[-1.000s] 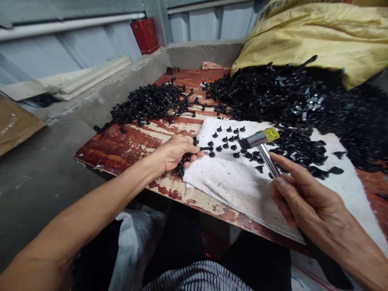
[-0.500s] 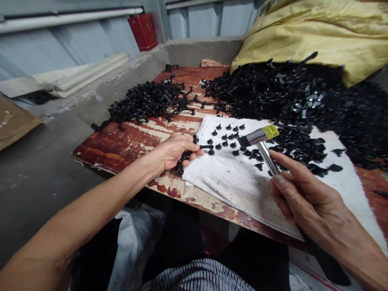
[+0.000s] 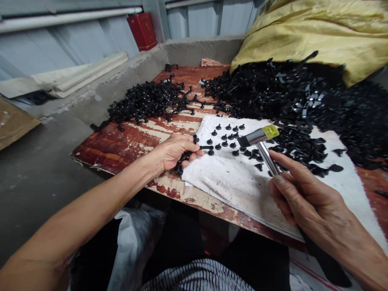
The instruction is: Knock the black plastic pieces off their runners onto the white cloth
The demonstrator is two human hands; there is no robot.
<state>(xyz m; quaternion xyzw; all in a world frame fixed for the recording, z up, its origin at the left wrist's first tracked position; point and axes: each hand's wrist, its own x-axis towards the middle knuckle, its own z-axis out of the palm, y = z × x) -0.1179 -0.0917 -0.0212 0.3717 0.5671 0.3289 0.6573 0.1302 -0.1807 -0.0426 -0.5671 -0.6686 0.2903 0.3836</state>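
My left hand (image 3: 173, 152) is closed on a black plastic sprue strip (image 3: 184, 157) at the left edge of a white cloth (image 3: 230, 182); the strip's end pokes out onto the cloth. My right hand (image 3: 303, 198) grips the metal handle of a small hammer (image 3: 257, 138) with a yellow label, its head held just above several small black caps (image 3: 230, 137) scattered on the cloth.
A worn red wooden board (image 3: 121, 145) carries the cloth. A clump of black sprues (image 3: 148, 101) lies at its back left and a big heap of black parts (image 3: 303, 101) at the right, against a yellow sack (image 3: 309, 36). A concrete ledge (image 3: 91, 101) runs along the left.
Both hands and the hammer stay almost where they were; only the view has shifted slightly.
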